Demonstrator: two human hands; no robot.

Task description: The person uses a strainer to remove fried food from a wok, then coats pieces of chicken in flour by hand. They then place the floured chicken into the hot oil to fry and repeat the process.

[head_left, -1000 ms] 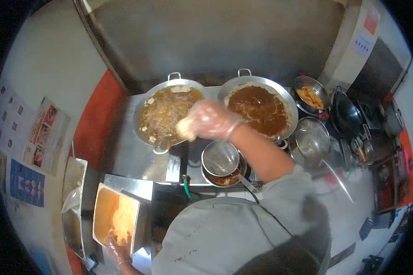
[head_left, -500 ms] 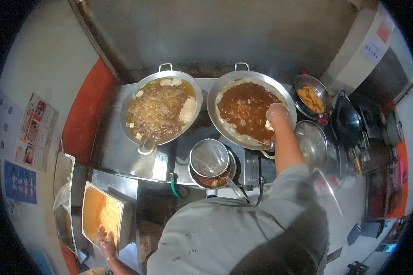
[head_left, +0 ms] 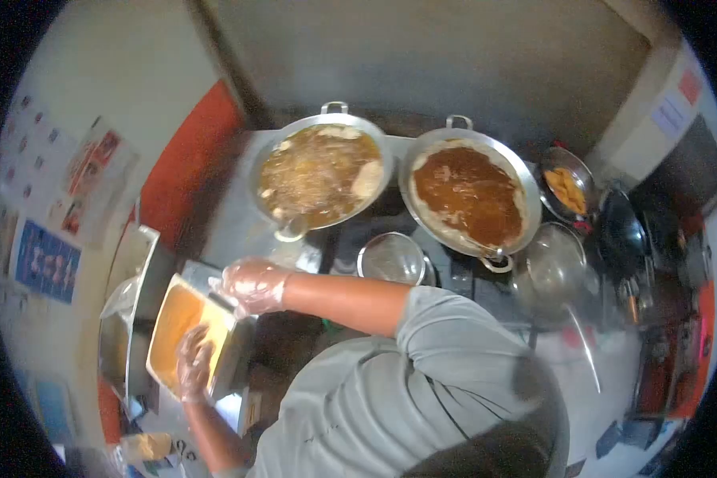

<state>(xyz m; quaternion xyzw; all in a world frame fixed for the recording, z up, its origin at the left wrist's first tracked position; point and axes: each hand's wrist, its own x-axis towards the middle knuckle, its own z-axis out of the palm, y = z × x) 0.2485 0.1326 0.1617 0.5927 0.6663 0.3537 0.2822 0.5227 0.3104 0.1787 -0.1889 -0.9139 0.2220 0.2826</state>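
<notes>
A metal tray (head_left: pixel 225 334) at the lower left holds orange-yellow crumb coating (head_left: pixel 177 312). My left hand (head_left: pixel 194 365), in a clear plastic glove, rests over the crumbs inside it with its fingers apart. My right hand (head_left: pixel 255 285), also gloved, reaches across my body to the tray's far right corner. Motion blurs its fingers, which point down beside the rim, so I cannot tell whether they hold anything. Beyond it, a wide pan (head_left: pixel 389 163) of bubbling oil has pale pieces of food (head_left: pixel 366 180) floating at its edge.
A second wide pan (head_left: pixel 534 190) at the right holds brown oil with pale foam round its rim. A round strainer (head_left: pixel 392 259) sits in front of the pans. Fried pieces (head_left: pixel 566 190) lie in a basket at the right, near a mesh skimmer (head_left: pixel 551 259).
My right hand has left the edge of the right pan and swung left to the tray. My left hand stays in the tray, now further over the crumbs. The view has shifted left.
</notes>
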